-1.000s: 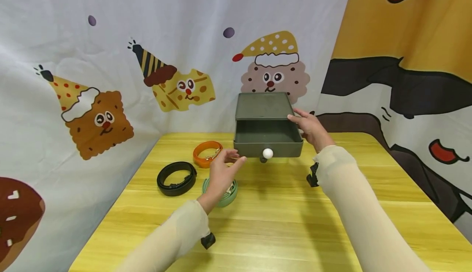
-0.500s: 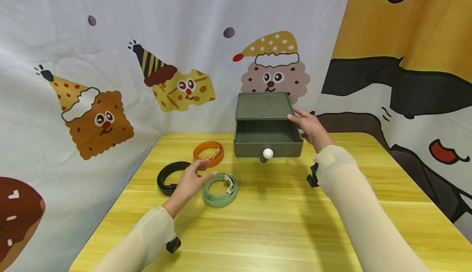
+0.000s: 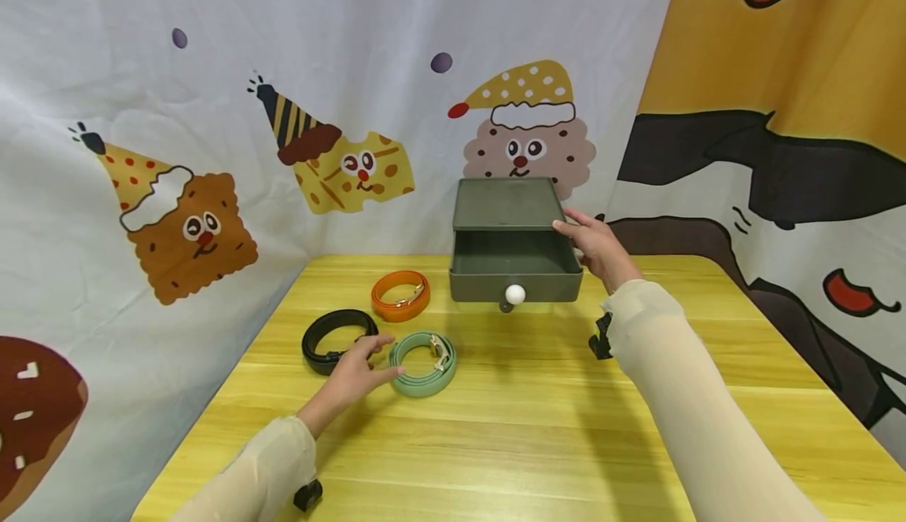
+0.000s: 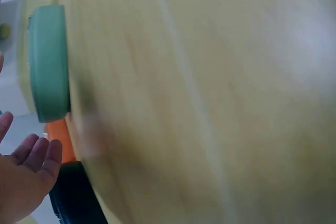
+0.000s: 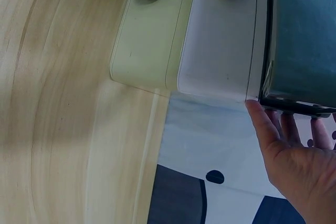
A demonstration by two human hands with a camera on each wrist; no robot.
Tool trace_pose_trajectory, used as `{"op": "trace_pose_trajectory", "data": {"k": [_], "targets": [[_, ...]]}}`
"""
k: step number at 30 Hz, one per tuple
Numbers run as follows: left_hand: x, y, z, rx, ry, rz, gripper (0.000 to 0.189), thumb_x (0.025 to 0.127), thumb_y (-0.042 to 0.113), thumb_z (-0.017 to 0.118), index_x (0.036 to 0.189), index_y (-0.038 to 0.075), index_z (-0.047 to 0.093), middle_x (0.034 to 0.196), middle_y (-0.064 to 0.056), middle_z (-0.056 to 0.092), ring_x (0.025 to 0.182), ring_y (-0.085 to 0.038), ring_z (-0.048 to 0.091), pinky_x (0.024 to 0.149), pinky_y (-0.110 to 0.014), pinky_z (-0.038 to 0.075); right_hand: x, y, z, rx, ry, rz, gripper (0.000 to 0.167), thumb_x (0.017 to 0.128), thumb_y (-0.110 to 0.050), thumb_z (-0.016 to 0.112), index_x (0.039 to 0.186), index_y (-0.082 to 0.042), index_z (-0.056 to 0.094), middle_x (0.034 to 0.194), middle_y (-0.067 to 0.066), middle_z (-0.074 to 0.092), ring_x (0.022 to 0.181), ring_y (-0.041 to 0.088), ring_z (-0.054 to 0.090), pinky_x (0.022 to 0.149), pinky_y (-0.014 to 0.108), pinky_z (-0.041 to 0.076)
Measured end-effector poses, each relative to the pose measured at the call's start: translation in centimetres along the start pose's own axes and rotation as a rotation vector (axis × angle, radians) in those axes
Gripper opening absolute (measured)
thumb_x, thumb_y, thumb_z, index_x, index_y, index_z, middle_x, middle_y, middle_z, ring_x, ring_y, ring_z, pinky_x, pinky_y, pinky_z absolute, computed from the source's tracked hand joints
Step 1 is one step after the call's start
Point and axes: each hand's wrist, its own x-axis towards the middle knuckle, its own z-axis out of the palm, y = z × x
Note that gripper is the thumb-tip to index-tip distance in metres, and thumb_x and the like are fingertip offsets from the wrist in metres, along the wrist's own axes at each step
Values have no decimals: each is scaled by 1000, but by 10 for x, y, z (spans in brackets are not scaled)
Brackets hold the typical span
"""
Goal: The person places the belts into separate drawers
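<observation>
My left hand [image 3: 351,379] hovers at the left side of a coiled green belt [image 3: 423,380], its fingers and thumb spread apart. In the left wrist view the fingers look clear of the green belt [image 4: 50,64]. My right hand [image 3: 600,251] rests against the right side of a small drawer cabinet [image 3: 506,201], thumb at the top front corner. Its dark green top drawer [image 3: 488,288] is pulled out and has a white knob [image 3: 515,294]. Below it, the right wrist view shows a whitish drawer front [image 5: 218,45] and a cream one [image 5: 149,40].
A coiled black belt [image 3: 318,361] lies just behind my left hand, and an orange belt [image 3: 399,310] lies farther back. All sit on a yellow wooden table [image 3: 510,443]. A printed cloth [image 3: 396,34] hangs behind the table.
My left hand has moved away from the drawer's front left corner, leftward and toward me, to the side of the green belt. My right hand and the cabinet have stayed put.
</observation>
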Motion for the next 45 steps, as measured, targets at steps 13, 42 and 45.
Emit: {"op": "trace_pose_trajectory", "data": {"k": [13,42,45], "targets": [[6,-12,9,31,-152,26,67,80,25,85,137,4,56,143,-16,43,125,-36,48,100,-51,44,0,2,-1,7,-3,4,67,100,-37,59,158,-34,25,164,6,20,148,29,23,114,54,26],[5,17,-22,80,-75,128,29,79,28,86,97,17,66,119,-7,55,100,-23,56,83,-38,52,1,3,-2,15,-3,-6,66,101,-36,58,158,-33,25,163,5,22,147,28,25,113,54,28],[7,31,-39,35,-29,130,30,81,26,84,99,13,65,122,-11,53,96,-24,60,79,-34,54,1,2,-1,12,-4,-12,66,101,-36,58,158,-34,25,163,5,22,147,28,26,113,53,29]]}}
